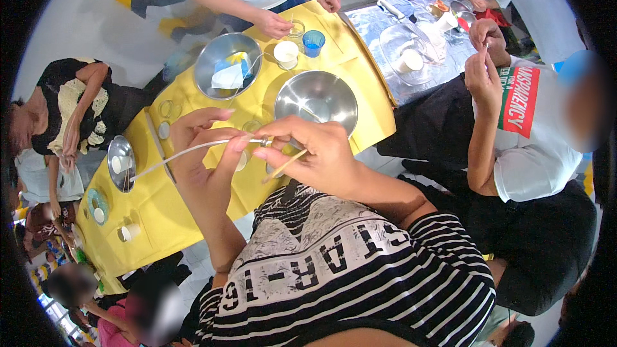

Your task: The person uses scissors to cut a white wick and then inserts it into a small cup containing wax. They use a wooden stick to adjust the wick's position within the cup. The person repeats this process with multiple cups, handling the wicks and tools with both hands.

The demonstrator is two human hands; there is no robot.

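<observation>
In front of my chest, my left hand (207,166) pinches a white cord (183,151) between thumb and finger. The cord's free length runs left past that hand and droops over the yellow table. A small metal piece (265,142) sits at the cord's right end, gripped by the fingertips of my right hand (324,157). A thin wooden stick (283,166) is also tucked in my right hand, angled down to the left. Both hands are closed, with their fingertips nearly touching. The exact shape of the metal piece is too small to tell.
On the yellow-covered table (360,99) stand a steel bowl (316,99), another bowl (204,64) holding a blue-and-white packet, a white cup (285,55) and a blue cup (313,44). A foil-covered table (379,32) adjoins it. Several people work around both tables.
</observation>
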